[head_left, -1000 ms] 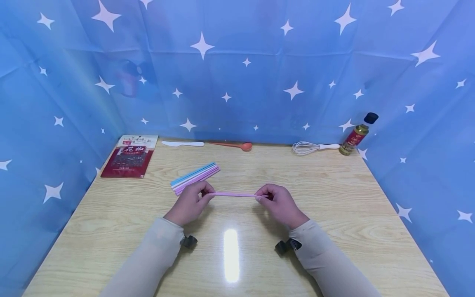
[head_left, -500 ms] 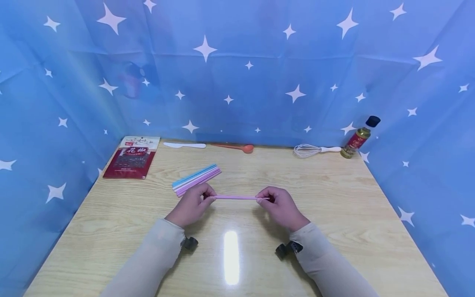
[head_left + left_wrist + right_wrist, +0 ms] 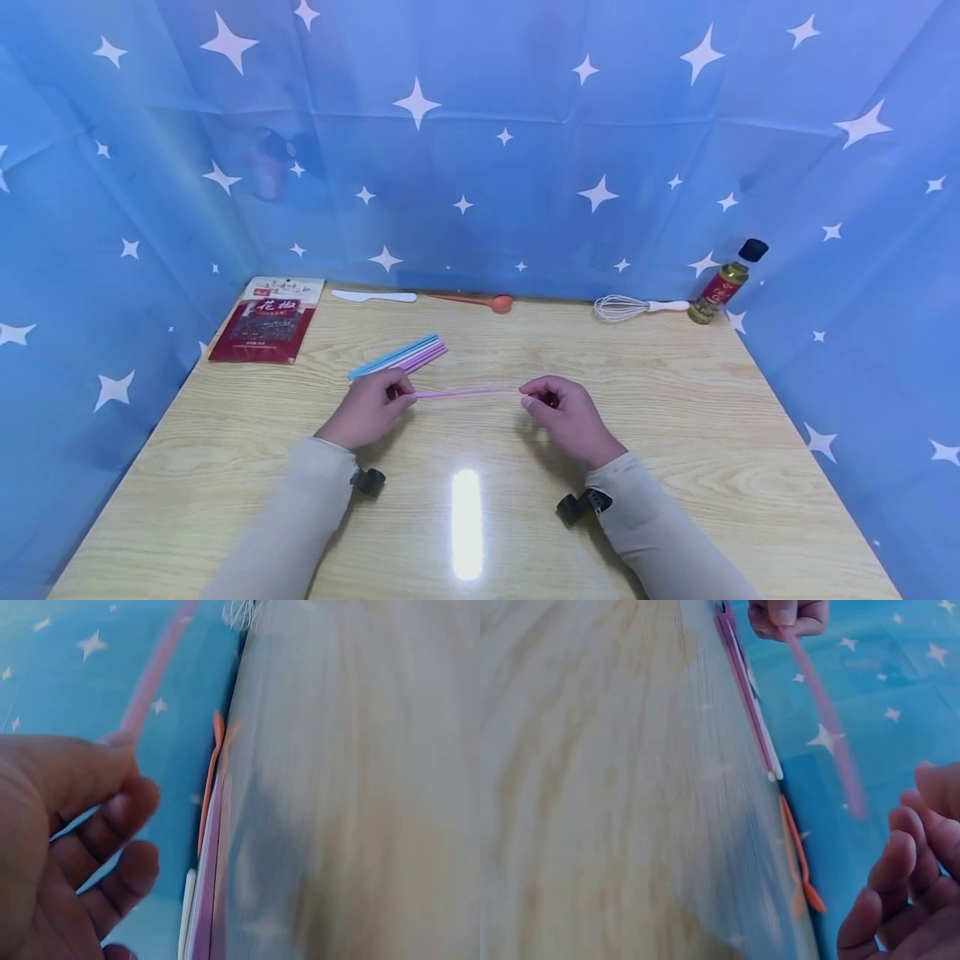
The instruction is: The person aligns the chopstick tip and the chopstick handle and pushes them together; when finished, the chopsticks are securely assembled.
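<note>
My left hand (image 3: 367, 410) pinches one end of a thin pink straw (image 3: 465, 391) between thumb and forefinger, above the table. The straw reaches across to the right and shows blurred in both wrist views. My right hand (image 3: 566, 418) is at its far end, with thumb and fingers loosely bent. In the right wrist view, a gap shows between the straw's free end and those fingers (image 3: 892, 862). Beyond my left hand, a bundle of blue, white and purple-pink straws (image 3: 405, 356) lies slanted on the table, its near end partly hidden by that hand.
Along the table's (image 3: 675, 500) back edge lie a red seasoning packet (image 3: 262, 325), a white knife (image 3: 375, 297), an orange-red spoon (image 3: 500, 304) and a whisk (image 3: 622, 307). An oil bottle (image 3: 722, 287) stands at the back right, before a starry blue curtain (image 3: 487, 167).
My left hand has moved a little to the left, taking the pink straw with it. The right fingers have let go of the straw's other end, while that hand stays nearly in place.
</note>
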A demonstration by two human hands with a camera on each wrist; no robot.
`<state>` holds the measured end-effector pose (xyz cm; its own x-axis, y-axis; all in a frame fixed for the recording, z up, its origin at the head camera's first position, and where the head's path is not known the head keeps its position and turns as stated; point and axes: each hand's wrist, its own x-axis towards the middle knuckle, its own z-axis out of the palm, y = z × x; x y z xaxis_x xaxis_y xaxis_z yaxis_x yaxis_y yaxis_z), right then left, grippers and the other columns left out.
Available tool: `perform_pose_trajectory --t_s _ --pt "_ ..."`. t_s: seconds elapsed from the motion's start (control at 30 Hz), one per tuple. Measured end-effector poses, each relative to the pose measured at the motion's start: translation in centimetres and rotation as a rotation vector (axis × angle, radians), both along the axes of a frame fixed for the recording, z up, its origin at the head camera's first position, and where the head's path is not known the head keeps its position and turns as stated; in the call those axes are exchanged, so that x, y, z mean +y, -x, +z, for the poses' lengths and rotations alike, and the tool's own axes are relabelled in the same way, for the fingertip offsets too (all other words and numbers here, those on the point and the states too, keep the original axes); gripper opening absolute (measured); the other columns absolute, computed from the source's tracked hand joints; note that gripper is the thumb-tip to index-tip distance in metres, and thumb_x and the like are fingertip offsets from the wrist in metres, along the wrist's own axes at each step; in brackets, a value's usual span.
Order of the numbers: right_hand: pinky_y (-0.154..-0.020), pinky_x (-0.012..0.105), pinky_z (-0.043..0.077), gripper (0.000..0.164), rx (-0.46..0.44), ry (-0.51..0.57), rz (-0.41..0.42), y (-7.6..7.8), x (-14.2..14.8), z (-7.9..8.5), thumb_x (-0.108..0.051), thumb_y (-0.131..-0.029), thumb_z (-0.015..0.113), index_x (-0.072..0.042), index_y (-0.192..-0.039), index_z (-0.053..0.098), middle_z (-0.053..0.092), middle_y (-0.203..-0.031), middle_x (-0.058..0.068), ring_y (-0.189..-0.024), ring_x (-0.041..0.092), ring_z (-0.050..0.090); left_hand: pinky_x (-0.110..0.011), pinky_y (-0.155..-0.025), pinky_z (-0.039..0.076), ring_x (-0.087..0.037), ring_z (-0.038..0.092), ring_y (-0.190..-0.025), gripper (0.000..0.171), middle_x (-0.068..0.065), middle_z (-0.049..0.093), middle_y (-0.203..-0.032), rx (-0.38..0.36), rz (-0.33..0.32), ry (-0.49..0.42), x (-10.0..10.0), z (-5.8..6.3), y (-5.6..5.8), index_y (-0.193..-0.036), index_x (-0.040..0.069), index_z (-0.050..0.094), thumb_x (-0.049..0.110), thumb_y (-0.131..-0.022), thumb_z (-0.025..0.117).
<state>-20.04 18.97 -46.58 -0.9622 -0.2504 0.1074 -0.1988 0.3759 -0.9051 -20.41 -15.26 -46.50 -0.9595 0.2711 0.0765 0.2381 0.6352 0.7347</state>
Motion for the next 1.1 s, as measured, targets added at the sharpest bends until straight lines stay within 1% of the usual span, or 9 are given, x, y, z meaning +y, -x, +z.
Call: perform_pose_trajectory --t_s 0.03,0.1,0.17,0.27,0.33,0.53,0.7,0.87,1.1 --pt "-0.067 0.025 0.049 0.017 0.000 0.007 -0.001 0.1 0.0 -0.1 -0.012 -0.100 0.071 0.000 -0.113 0.075 0.066 -0.090 0.005 -0.077 0.017 0.057 -0.034 -0.073 0.048 -0.015 0.055 -0.078 0.007 0.004 0.064 -0.085 0.011 0.024 0.015 -0.4 0.0 0.2 -0.094 0.018 0.069 0.017 -0.100 0.073" --pt "-0.068 0.025 0.049 0.020 -0.007 0.017 0.001 0.2 0.0 -0.2 -0.011 -0.100 0.071 0.002 -0.115 0.073 0.065 -0.091 0.006 -0.079 0.017 0.057 -0.039 -0.080 0.044 -0.015 0.055 -0.076 0.009 0.004 0.064 -0.082 0.031 0.069 0.051 -1.2 -0.1 0.5 -0.092 0.019 0.069 0.017 -0.100 0.073" --pt "-0.068 0.025 0.049 0.020 -0.008 0.022 0.001 0.3 0.0 -0.2 -0.011 -0.100 0.071 0.003 -0.115 0.073 0.066 -0.092 0.006 -0.079 0.017 0.057 -0.045 -0.085 0.039 -0.015 0.056 -0.074 0.010 0.005 0.065 -0.079 0.045 0.105 0.089 -1.9 -0.1 0.8 -0.091 0.020 0.069 0.017 -0.099 0.074" --pt "-0.068 0.026 0.049 0.021 -0.013 0.024 0.002 0.4 0.0 0.0 -0.012 -0.100 0.071 0.003 -0.115 0.073 0.067 -0.093 0.006 -0.079 0.017 0.057 -0.049 -0.088 0.031 -0.017 0.057 -0.077 0.012 0.005 0.067 -0.082 0.038 0.143 0.154 -2.6 -0.2 1.1 -0.088 0.020 0.069 0.019 -0.098 0.076" --pt "-0.069 0.026 0.050 0.021 -0.012 0.025 0.005 0.5 0.0 0.0 -0.012 -0.100 0.071 0.003 -0.115 0.073 0.067 -0.093 0.007 -0.079 0.017 0.058 -0.049 -0.086 0.031 -0.018 0.057 -0.078 0.014 0.003 0.067 -0.084 0.019 0.158 0.188 -2.8 -0.2 1.2 -0.085 0.019 0.069 0.019 -0.096 0.077" --pt "-0.069 0.026 0.051 0.020 -0.014 0.015 0.008 0.7 0.2 -0.2 -0.013 -0.101 0.071 0.001 -0.114 0.074 0.069 -0.095 0.007 -0.080 0.017 0.059 -0.046 -0.081 0.031 -0.020 0.054 -0.074 0.021 0.000 0.063 -0.081 -0.027 0.184 0.259 -3.1 -0.3 1.2 -0.077 0.017 0.063 0.019 -0.092 0.078" --pt "-0.071 0.026 0.051 0.019 -0.030 0.008 0.005 0.6 0.2 -0.2 -0.013 -0.101 0.071 0.000 -0.114 0.074 0.070 -0.098 0.007 -0.082 0.018 0.060 -0.046 -0.080 0.031 -0.022 0.053 -0.071 0.020 -0.001 0.062 -0.078 -0.073 0.211 0.302 -3.3 0.0 1.2 -0.077 0.016 0.060 0.018 -0.092 0.074" --pt "-0.072 0.026 0.051 0.021 -0.027 0.006 0.015 0.5 0.3 -0.1 -0.013 -0.101 0.071 0.002 -0.115 0.073 0.070 -0.098 0.009 -0.082 0.016 0.059 -0.047 -0.081 0.031 -0.024 0.054 -0.072 0.017 -0.002 0.065 -0.081 -0.107 0.228 0.306 -3.4 0.2 1.3 -0.080 0.014 0.060 0.017 -0.091 0.073" --pt "-0.072 0.026 0.051 0.021 -0.053 0.000 -0.001 0.3 0.5 -0.1 -0.012 -0.102 0.070 0.002 -0.116 0.073 0.070 -0.098 0.008 -0.083 0.019 0.059 -0.048 -0.083 0.031 -0.025 0.055 -0.074 0.019 -0.003 0.066 -0.083 -0.144 0.246 0.315 -3.4 -0.2 1.6 -0.083 0.014 0.059 0.019 -0.093 0.074"
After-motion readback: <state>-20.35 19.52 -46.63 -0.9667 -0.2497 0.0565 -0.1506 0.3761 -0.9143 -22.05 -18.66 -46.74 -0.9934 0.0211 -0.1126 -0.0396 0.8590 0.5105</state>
